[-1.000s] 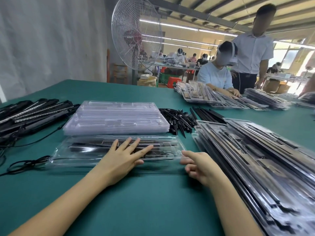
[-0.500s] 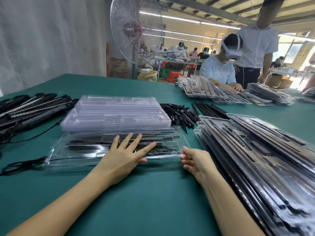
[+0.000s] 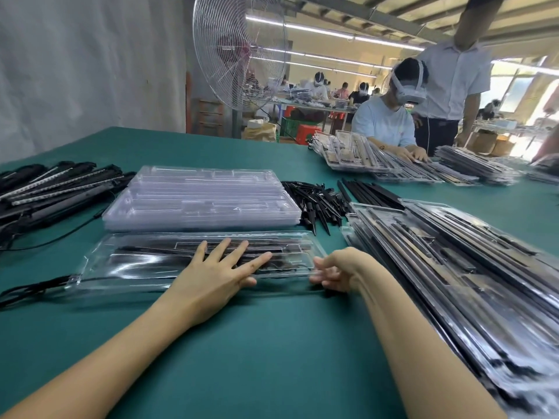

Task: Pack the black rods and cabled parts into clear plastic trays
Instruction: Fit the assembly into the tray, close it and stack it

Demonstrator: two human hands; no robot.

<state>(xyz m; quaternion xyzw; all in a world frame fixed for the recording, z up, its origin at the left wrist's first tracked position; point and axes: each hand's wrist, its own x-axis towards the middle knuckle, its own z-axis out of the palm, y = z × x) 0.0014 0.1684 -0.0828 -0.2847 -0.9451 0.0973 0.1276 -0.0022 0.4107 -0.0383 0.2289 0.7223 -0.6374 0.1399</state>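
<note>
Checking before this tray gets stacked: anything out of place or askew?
Yes. A black cable trails from the left end of the front tray onto the table, not tucked inside. The packed stack at right is fanned out.

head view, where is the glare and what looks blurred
Head view: white glare streaks the tray beside the left hand; the packed stack smears toward the lower right corner; the far right windows are washed out.
</note>
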